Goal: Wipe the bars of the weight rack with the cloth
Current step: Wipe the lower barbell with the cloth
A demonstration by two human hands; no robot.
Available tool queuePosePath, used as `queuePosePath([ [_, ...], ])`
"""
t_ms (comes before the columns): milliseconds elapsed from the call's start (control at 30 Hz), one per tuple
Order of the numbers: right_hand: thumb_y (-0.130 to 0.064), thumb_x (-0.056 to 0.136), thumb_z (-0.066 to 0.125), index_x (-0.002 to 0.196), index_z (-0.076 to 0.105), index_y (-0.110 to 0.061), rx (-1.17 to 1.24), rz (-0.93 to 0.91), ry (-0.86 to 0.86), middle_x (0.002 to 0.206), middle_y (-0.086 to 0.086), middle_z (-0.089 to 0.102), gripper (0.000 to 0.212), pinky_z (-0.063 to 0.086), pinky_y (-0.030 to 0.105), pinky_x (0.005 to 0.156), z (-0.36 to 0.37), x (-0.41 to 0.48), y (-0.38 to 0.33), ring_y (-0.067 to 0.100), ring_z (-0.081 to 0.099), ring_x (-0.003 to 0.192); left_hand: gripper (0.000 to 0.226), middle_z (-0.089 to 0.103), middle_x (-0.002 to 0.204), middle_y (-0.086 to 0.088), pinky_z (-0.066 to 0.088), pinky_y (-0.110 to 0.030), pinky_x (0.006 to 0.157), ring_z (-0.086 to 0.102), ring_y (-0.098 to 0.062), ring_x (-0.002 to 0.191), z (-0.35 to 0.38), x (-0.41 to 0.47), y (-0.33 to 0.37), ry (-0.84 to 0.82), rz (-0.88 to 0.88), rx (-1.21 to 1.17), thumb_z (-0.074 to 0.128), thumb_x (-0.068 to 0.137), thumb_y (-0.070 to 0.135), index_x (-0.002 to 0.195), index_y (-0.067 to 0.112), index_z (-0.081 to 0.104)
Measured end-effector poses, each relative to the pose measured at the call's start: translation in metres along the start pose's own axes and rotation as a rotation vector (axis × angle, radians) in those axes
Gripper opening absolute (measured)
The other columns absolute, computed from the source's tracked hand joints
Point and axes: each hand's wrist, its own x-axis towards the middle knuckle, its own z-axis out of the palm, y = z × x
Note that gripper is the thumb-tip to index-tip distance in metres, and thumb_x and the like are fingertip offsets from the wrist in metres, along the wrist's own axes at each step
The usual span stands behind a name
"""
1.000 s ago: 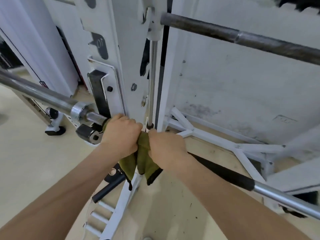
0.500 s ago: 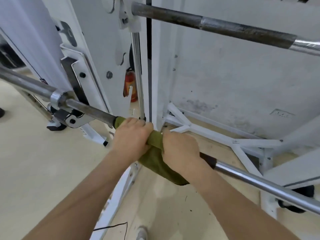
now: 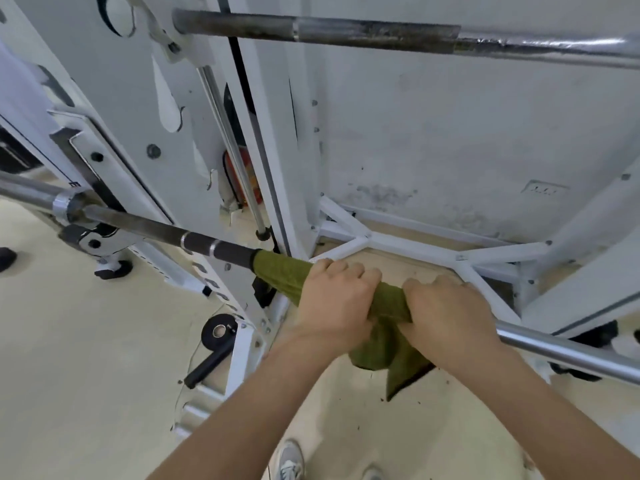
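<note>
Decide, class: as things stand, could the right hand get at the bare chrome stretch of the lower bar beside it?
Probably yes. The right hand grips the green cloth on the lower bar, and the chrome beside it looks unobstructed.

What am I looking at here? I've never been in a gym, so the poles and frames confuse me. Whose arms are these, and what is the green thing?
The picture comes from a camera worn on a person's head, looking down at their own arms. The white frame is a weight rack standing by a wall. A long metal bar runs across it, low and slanting; a second bar sits higher up. The green thing is a cloth wrapped around the lower bar. The left hand and right hand both squeeze it around the bar, side by side, to wipe it. A loose end of the cloth hangs below. A shoe shows on the floor.
</note>
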Motion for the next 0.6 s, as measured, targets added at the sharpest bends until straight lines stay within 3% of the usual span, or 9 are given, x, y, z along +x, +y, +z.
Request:
queuePosePath([
  [67,-0.037,0.095,0.044,0.071,0.036,-0.022,0.000,0.001,-0.036,0.069,-0.004,0.041,0.030,0.035,0.031,0.071,-0.006,0.005,0.000,0.016,0.041,0.074,0.020,0.056,0.064,0.005,0.043,-0.032,0.068,0.057,-0.021,0.062,0.004,0.000,-0.016,0.018,0.020,0.035,0.068,0.064,0.038,0.073,0.024,0.056],
  [167,-0.028,0.093,0.052,0.095,0.050,-0.019,0.073,-0.045,-0.049,0.081,-0.001,0.051,0.010,0.039,0.032,0.065,-0.005,0.029,-0.039,0.019,0.048,0.075,0.026,0.057,0.065,0.006,0.044,-0.033,0.074,0.057,-0.019,0.065,-0.004,-0.003,-0.050,-0.047,-0.148,0.097,0.048,0.074,0.051,0.069,0.026,0.053],
  [300,-0.023,0.093,0.050,0.103,0.049,-0.016,0.115,-0.132,0.089,0.065,-0.002,0.037,0.012,0.034,0.030,0.057,0.004,0.039,-0.056,0.022,0.045,0.063,0.023,0.047,0.061,0.010,0.037,-0.033,0.076,0.055,-0.019,0.071,-0.010,0.000,-0.049,-0.145,-0.219,0.169,0.051,0.075,0.048,0.064,0.029,0.044],
  [400,-0.042,0.094,0.044,0.096,0.050,-0.021,0.158,-0.093,0.006,0.071,-0.003,0.049,0.022,0.036,0.030,0.059,0.003,0.026,-0.025,0.022,0.051,0.069,0.024,0.051,0.061,0.011,0.035,-0.034,0.080,0.057,-0.017,0.071,-0.015,0.001,-0.047,-0.226,-0.258,0.130,0.054,0.073,0.052,0.069,0.028,0.056],
  [500,-0.066,0.091,0.036,0.085,0.043,-0.024,0.123,-0.075,-0.054,0.071,-0.006,0.046,0.043,0.034,0.030,0.055,0.001,0.010,0.002,0.017,0.049,0.068,0.019,0.057,0.074,0.009,0.034,-0.038,0.085,0.057,-0.018,0.082,-0.019,0.006,-0.014,-0.229,-0.199,0.025,0.056,0.074,0.045,0.083,0.029,0.059],
  [600,-0.068,0.092,0.028,0.086,0.048,-0.023,0.036,-0.113,-0.091,0.072,-0.005,0.049,0.049,0.043,0.032,0.062,-0.006,0.009,0.007,0.017,0.054,0.071,0.035,0.061,0.096,0.009,0.032,-0.037,0.095,0.054,-0.017,0.099,-0.016,0.002,0.009,-0.205,-0.084,-0.165,0.057,0.072,0.030,0.107,0.031,0.058],
])
